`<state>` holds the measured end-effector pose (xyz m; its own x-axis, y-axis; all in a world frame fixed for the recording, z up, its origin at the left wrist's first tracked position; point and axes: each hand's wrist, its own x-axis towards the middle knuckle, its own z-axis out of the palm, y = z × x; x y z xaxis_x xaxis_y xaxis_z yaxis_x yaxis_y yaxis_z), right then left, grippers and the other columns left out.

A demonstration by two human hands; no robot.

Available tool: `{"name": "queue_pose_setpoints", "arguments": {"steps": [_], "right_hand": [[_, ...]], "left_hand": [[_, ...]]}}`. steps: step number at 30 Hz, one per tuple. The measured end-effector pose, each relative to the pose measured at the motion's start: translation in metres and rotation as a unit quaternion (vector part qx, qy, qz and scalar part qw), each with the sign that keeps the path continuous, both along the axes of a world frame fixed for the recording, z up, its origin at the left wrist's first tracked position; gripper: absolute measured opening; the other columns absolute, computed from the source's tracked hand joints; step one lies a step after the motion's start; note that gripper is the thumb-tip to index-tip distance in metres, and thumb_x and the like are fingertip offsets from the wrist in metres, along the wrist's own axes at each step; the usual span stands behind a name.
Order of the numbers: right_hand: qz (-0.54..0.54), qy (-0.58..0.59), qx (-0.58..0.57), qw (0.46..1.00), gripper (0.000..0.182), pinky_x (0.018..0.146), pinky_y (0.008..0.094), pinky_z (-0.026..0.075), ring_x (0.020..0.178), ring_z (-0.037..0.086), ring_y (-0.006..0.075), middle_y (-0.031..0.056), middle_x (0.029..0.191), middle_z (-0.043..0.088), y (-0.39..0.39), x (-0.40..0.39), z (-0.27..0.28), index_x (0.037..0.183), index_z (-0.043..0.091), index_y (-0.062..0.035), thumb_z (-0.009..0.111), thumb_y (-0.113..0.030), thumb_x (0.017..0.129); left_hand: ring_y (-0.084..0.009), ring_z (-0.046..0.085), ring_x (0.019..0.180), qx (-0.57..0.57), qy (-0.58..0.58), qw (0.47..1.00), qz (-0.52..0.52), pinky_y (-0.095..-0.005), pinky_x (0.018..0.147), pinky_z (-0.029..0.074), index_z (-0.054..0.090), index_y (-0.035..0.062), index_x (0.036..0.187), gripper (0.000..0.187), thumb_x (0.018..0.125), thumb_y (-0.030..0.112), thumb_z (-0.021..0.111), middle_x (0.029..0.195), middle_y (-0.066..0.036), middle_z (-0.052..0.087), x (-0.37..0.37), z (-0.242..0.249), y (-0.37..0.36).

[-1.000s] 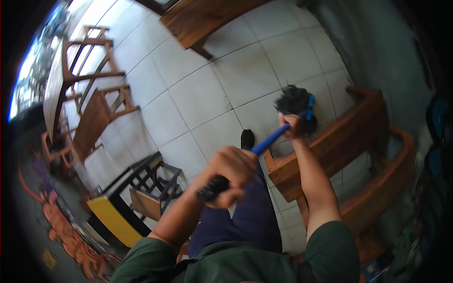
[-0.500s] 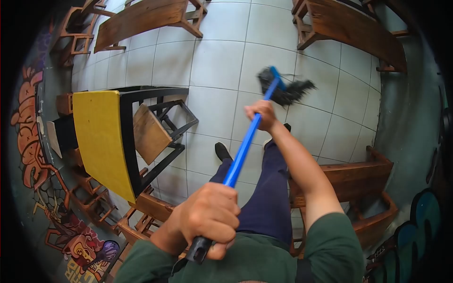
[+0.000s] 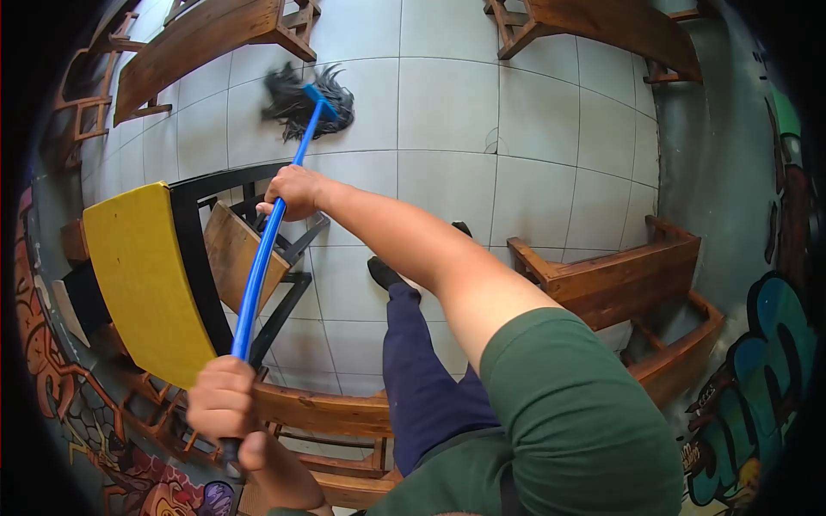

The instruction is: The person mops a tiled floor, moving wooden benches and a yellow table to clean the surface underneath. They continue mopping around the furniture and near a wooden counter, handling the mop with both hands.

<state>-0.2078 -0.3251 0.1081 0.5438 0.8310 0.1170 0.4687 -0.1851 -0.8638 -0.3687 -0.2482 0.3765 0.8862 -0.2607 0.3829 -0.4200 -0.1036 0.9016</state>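
I hold a mop with a blue handle (image 3: 258,267) in both hands. My right hand (image 3: 292,191) grips the shaft partway down, arm stretched across my body. My left hand (image 3: 225,404) grips the black upper end of the handle, low at the left. The dark stringy mop head (image 3: 303,101) rests on the white tiled floor (image 3: 447,103) at the upper left, near a wooden bench. My feet in dark shoes (image 3: 383,273) and blue trousers stand on the tiles below my right arm.
A yellow-topped table with a black frame (image 3: 142,279) and a wooden stool (image 3: 237,254) under it stand at the left. Wooden benches lie at the top left (image 3: 194,47), top right (image 3: 619,21), right (image 3: 619,275) and bottom (image 3: 318,413). Painted walls border both sides.
The mop head has swept from the right, by the right-hand bench, across the tiles to the upper left. Both hands swung left with the handle, and my view turned left.
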Motion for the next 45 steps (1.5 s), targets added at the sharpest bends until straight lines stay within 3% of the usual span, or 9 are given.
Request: {"name": "queue_pose_setpoints", "arguments": {"steps": [5, 11, 15, 22, 28, 29, 40, 42, 45], "right_hand": [[-0.072, 0.039, -0.096, 0.992, 0.048, 0.067, 0.0475, 0.050, 0.071, 0.063, 0.0390, 0.0162, 0.070, 0.065, -0.111, -0.010, 0.028, 0.062, 0.067, -0.0112, 0.049, -0.043, 0.094], [-0.248, 0.021, -0.093, 0.964, 0.024, 0.048, 0.0450, 0.037, 0.055, 0.054, 0.0374, 0.0160, 0.060, 0.054, -0.354, -0.074, -0.075, 0.064, 0.054, -0.0121, 0.058, -0.027, 0.081], [-0.363, -0.043, -0.218, 0.905, 0.041, 0.052, 0.0467, 0.038, 0.050, 0.051, 0.0392, 0.0186, 0.052, 0.050, -0.461, -0.133, -0.084, 0.052, 0.051, -0.0073, 0.056, -0.025, 0.089], [-0.332, -0.077, -0.036, 0.939, 0.041, 0.046, 0.0388, 0.034, 0.042, 0.046, 0.0302, 0.0112, 0.047, 0.043, -0.323, -0.194, -0.051, 0.050, 0.042, -0.0053, 0.061, -0.004, 0.086], [-0.182, -0.003, 0.112, 0.977, 0.038, 0.048, 0.0372, 0.037, 0.043, 0.050, 0.0268, 0.0056, 0.046, 0.048, -0.125, -0.261, -0.023, 0.049, 0.046, -0.0132, 0.066, -0.011, 0.080], [-0.153, -0.003, 0.119, 0.981, 0.036, 0.049, 0.0376, 0.040, 0.044, 0.052, 0.0264, 0.0059, 0.047, 0.050, -0.097, -0.270, -0.016, 0.049, 0.049, -0.0143, 0.067, -0.012, 0.081], [0.039, 0.004, -0.039, 0.998, 0.050, 0.063, 0.0450, 0.049, 0.062, 0.061, 0.0362, 0.0134, 0.063, 0.064, 0.000, -0.257, 0.010, 0.060, 0.065, -0.0088, 0.055, -0.044, 0.094], [0.044, -0.045, -0.062, 0.996, 0.050, 0.063, 0.0429, 0.047, 0.060, 0.059, 0.0357, 0.0136, 0.060, 0.061, -0.044, -0.245, -0.007, 0.058, 0.065, -0.0097, 0.057, -0.044, 0.094], [0.055, -0.080, -0.074, 0.993, 0.049, 0.064, 0.0398, 0.045, 0.063, 0.055, 0.0315, 0.0100, 0.054, 0.055, -0.126, -0.230, -0.024, 0.054, 0.061, -0.0101, 0.060, -0.042, 0.092]], "left_hand": [[-0.0110, 0.023, 0.031, -0.153, 0.090, 0.984, 0.000, -0.0261, 0.041, 0.024, 0.026, 0.0134, 0.046, 0.046, 0.075, 0.022, 0.060, 0.039, 0.004, 0.023, 0.033, 0.026, -0.024], [-0.0223, 0.030, 0.046, -0.176, 0.220, 0.959, -0.005, -0.0355, 0.049, 0.029, 0.031, 0.0042, 0.054, 0.040, 0.075, 0.027, 0.056, 0.051, -0.008, 0.033, 0.045, -0.087, -0.157], [-0.0293, 0.037, 0.049, -0.255, 0.183, 0.943, -0.114, -0.0383, 0.055, 0.037, 0.032, 0.0027, 0.056, 0.032, 0.070, 0.018, 0.056, 0.053, -0.010, 0.032, 0.011, -0.131, -0.247], [-0.0284, 0.035, 0.047, -0.218, 0.148, 0.959, -0.102, -0.0389, 0.050, 0.032, 0.031, 0.0062, 0.053, 0.021, 0.056, 0.008, 0.052, 0.051, -0.008, 0.032, -0.079, -0.058, -0.150], [-0.0222, 0.024, 0.039, -0.145, 0.165, 0.971, 0.092, -0.0343, 0.044, 0.024, 0.021, 0.0073, 0.049, 0.037, 0.064, 0.019, 0.053, 0.045, -0.003, 0.022, -0.193, 0.035, -0.049], [-0.0254, 0.039, 0.046, -0.106, 0.171, 0.979, 0.020, -0.0356, 0.048, 0.033, 0.031, 0.0064, 0.051, 0.026, 0.051, 0.013, 0.056, 0.051, -0.005, 0.032, -0.209, 0.044, -0.020], [-0.0134, 0.032, 0.032, -0.144, 0.102, 0.961, 0.215, -0.0277, 0.040, 0.029, 0.029, 0.0112, 0.044, 0.050, 0.078, 0.031, 0.061, 0.037, 0.003, 0.029, -0.268, 0.008, 0.055], [-0.0204, 0.059, 0.056, -0.065, 0.143, 0.973, 0.170, -0.0327, 0.059, 0.048, 0.051, 0.0065, 0.058, 0.043, 0.080, 0.040, 0.067, 0.059, -0.008, 0.056, -0.265, -0.002, 0.025], [-0.0318, 0.050, 0.121, 0.175, 0.195, 0.961, 0.089, -0.0438, 0.100, 0.041, 0.058, 0.0068, 0.110, 0.059, 0.074, 0.050, 0.077, 0.125, -0.018, 0.053, -0.243, -0.065, 0.001]]}}
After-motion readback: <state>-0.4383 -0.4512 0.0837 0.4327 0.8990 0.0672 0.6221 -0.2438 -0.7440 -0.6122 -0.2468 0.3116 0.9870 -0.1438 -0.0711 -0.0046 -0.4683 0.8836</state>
